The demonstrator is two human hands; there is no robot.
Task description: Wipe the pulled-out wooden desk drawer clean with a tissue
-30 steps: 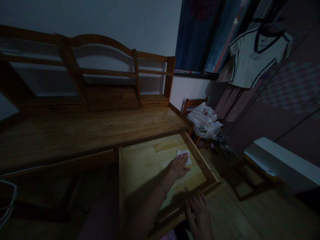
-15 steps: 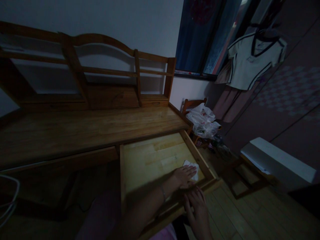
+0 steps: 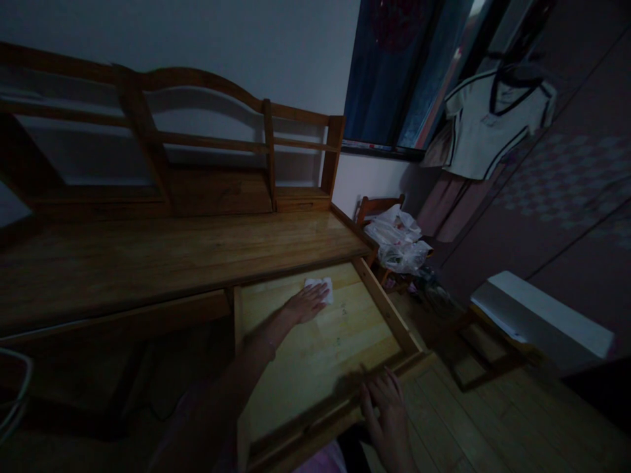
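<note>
A pulled-out wooden drawer (image 3: 286,374) juts from under the desk, its pale bottom bare apart from a white cloth (image 3: 326,291), perhaps a folded tissue. Over the cloth lies my left hand (image 3: 306,303), fingers stretched, pressing it against the drawer bottom near the back. A thin bracelet circles the left wrist. At the drawer's front right, my right hand (image 3: 385,402) is closed over the top edge of the front board, fingers bent and thumb toward me.
The wooden desk (image 3: 197,253) carries a shelf unit (image 3: 217,190) against the wall. Right of it, a chair holds plastic bags (image 3: 398,240). A stool with a white box (image 3: 547,315) stands farther right. Clothes (image 3: 493,125) hang by the window. A white cable (image 3: 20,394) shows at left.
My left hand has slid the cloth from the drawer's front right corner back and left toward the desk. My right hand stays at the front board. The view has shifted slightly.
</note>
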